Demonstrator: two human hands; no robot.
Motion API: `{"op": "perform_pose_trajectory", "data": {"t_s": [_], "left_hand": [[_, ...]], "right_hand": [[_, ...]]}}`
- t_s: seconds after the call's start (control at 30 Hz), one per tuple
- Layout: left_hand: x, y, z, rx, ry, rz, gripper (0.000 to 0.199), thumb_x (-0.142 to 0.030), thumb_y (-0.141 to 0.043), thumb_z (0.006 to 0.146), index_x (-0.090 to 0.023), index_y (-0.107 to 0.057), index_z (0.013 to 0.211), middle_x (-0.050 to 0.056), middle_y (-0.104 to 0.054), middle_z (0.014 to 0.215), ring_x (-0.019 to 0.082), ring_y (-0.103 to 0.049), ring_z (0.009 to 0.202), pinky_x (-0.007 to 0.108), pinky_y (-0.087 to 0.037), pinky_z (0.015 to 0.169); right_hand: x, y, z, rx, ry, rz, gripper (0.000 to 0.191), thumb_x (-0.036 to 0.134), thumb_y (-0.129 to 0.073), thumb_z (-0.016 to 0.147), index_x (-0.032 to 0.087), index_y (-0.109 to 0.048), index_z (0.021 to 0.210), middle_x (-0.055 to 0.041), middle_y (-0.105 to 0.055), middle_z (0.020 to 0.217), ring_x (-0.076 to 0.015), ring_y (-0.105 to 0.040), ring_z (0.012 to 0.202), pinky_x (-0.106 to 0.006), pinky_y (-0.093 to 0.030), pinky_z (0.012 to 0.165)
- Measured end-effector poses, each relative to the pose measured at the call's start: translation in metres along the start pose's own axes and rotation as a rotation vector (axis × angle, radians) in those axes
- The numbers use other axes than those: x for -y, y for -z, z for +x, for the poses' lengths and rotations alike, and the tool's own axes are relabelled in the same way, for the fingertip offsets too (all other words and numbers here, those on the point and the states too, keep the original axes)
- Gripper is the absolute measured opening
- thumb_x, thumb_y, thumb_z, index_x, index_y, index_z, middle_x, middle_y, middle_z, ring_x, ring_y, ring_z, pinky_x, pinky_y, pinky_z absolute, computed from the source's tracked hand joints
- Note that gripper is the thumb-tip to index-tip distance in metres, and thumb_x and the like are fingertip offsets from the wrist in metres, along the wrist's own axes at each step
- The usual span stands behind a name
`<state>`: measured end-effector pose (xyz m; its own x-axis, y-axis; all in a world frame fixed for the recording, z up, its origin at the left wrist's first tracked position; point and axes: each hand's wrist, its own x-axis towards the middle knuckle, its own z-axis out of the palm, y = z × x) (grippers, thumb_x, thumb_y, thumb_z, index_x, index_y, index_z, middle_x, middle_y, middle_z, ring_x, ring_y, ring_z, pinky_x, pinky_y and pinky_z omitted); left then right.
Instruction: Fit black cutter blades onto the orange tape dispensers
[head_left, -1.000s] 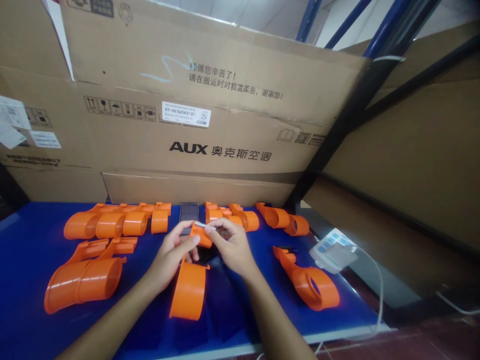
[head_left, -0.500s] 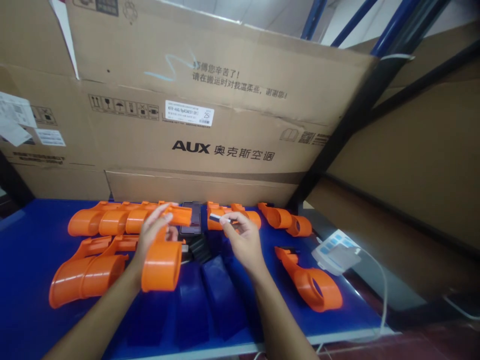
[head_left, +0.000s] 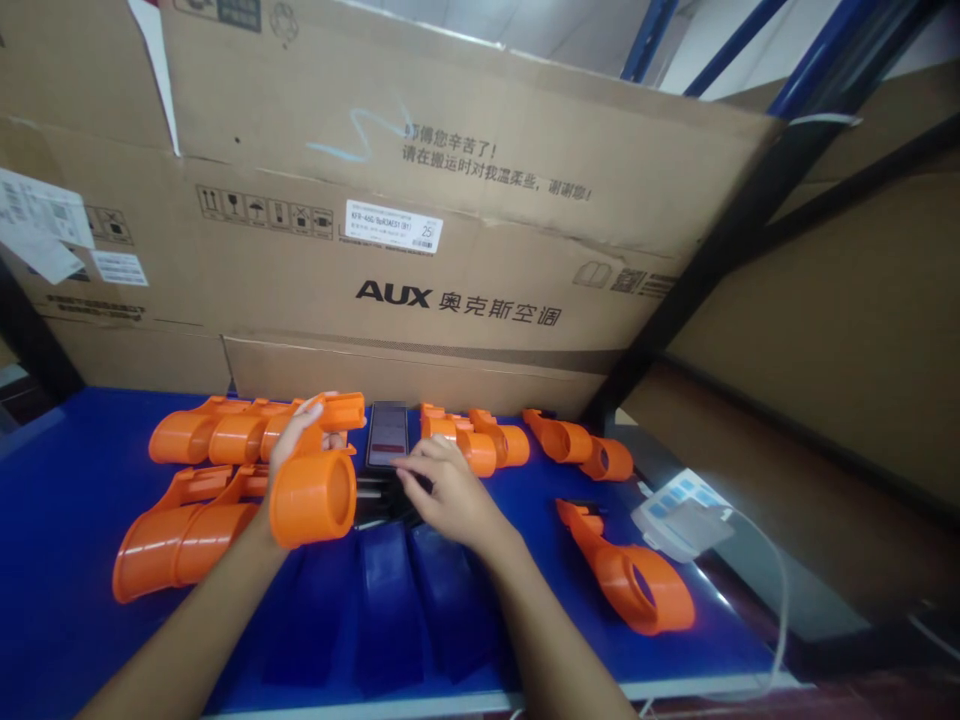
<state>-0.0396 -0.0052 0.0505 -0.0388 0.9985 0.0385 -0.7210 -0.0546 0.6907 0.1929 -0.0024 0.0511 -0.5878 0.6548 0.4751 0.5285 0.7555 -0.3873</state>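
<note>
My left hand (head_left: pixel 294 440) is closed round the arm of an orange plastic holder (head_left: pixel 311 500), a piece with a wide ring at its lower end. The ring hangs over the table, towards me. My right hand (head_left: pixel 450 490) is pinched just below a phone (head_left: pixel 388 435), above small black pieces (head_left: pixel 375 500). Whatever its fingertips hold, if anything, is hidden. Dark blue flat packets (head_left: pixel 388 600) lie below the right hand. More orange holders (head_left: pixel 184 540) stand in rows at the left, and others (head_left: pixel 510 440) sit behind the right hand.
A blue tabletop (head_left: pixel 525 590) carries everything. At the right are more orange holders (head_left: pixel 652 590) and a white box with a cable (head_left: pixel 682 515). A large cardboard sheet (head_left: pixel 300 270) stands behind the table, and a dark metal post (head_left: pixel 675 310) slants up at the right.
My right hand has moved left and down to the black pieces; the small black-and-white piece in its fingers no longer shows. My left hand has shifted slightly left and up with the orange holder.
</note>
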Motion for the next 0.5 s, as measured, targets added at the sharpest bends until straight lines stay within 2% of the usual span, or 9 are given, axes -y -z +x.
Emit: {"op": "perform_pose_trajectory", "data": {"t_s": [0.07,0.13,0.2,0.3,0.33,0.43,0.5], "left_hand": [[0.003,-0.008,-0.006,-0.080,-0.066,0.042,0.038,-0.037,-0.079,0.078,-0.022,-0.064,0.109,-0.006,-0.058,0.062,0.009,-0.053,0.044,0.018,-0.046,0.044],[0.007,-0.014,-0.010,-0.148,-0.129,0.111,0.041,-0.037,-0.081,0.076,-0.022,-0.065,0.110,-0.005,-0.060,0.069,0.008,-0.054,0.048,0.019,-0.047,0.047],[0.012,-0.017,-0.012,-0.198,-0.195,0.181,0.041,-0.040,-0.082,0.075,-0.021,-0.066,0.109,-0.003,-0.064,0.077,0.009,-0.058,0.053,0.020,-0.049,0.052],[0.020,-0.019,-0.013,-0.231,-0.260,0.208,0.043,-0.046,-0.079,0.079,-0.023,-0.066,0.113,-0.001,-0.070,0.088,0.012,-0.064,0.063,0.024,-0.053,0.062],[0.023,-0.019,-0.013,-0.232,-0.264,0.204,0.044,-0.048,-0.078,0.080,-0.023,-0.065,0.114,0.000,-0.071,0.091,0.014,-0.066,0.067,0.026,-0.054,0.065],[0.031,-0.018,-0.012,-0.214,-0.247,0.272,0.050,-0.053,-0.077,0.081,-0.023,-0.066,0.120,0.004,-0.073,0.104,0.019,-0.070,0.084,0.031,-0.055,0.078],[0.036,-0.014,-0.011,-0.155,-0.234,0.378,0.054,-0.056,-0.075,0.082,-0.022,-0.068,0.123,0.008,-0.073,0.116,0.025,-0.070,0.102,0.036,-0.054,0.090]], "right_hand": [[0.002,0.005,-0.004,-0.093,-0.038,0.068,0.024,0.028,-0.054,0.103,0.021,-0.075,0.112,-0.0077,-0.069,0.094,-0.0225,-0.062,0.090,-0.041,-0.050,0.087],[0.007,0.009,-0.008,-0.138,-0.036,0.179,0.026,0.032,-0.054,0.103,0.023,-0.071,0.121,-0.0077,-0.071,0.099,-0.0228,-0.064,0.094,-0.042,-0.051,0.091],[0.014,0.013,-0.011,-0.093,0.020,0.314,0.039,0.039,-0.060,0.100,0.025,-0.062,0.137,-0.0080,-0.070,0.111,-0.0240,-0.065,0.102,-0.044,-0.051,0.096],[0.024,0.012,-0.014,0.040,0.080,0.439,0.083,0.051,-0.077,0.085,0.028,-0.039,0.156,-0.0106,-0.062,0.135,-0.0284,-0.062,0.117,-0.048,-0.050,0.104],[0.027,0.011,-0.014,0.065,0.071,0.455,0.092,0.052,-0.080,0.082,0.029,-0.034,0.159,-0.0113,-0.060,0.138,-0.0289,-0.061,0.118,-0.049,-0.050,0.105],[0.032,0.007,-0.015,0.090,0.032,0.500,0.100,0.046,-0.080,0.084,0.029,-0.021,0.162,-0.0115,-0.061,0.134,-0.0270,-0.063,0.114,-0.047,-0.052,0.103],[0.032,0.006,-0.016,0.092,0.039,0.527,0.103,0.044,-0.082,0.082,0.028,-0.020,0.162,-0.0114,-0.060,0.134,-0.0270,-0.063,0.114,-0.047,-0.053,0.102]]}}
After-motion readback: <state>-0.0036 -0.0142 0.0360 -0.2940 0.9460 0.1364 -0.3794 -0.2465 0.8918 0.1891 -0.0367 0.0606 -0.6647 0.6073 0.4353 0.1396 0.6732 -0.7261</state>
